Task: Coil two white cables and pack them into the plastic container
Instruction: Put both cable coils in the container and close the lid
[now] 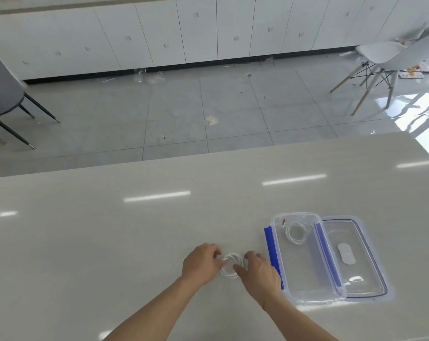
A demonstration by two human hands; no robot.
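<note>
Now: 2nd cable coiled on table, pinched btwn left hand & right hand. Container just right of right hand, long axis running away; 1st cable already inside, far end.

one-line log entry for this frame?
stage: coiling second cable | hands: left, right both on coil | container: open, first cable inside | lid: beside

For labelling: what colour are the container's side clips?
Blue, on the clear plastic container; its clip shows best in the head view.
</note>
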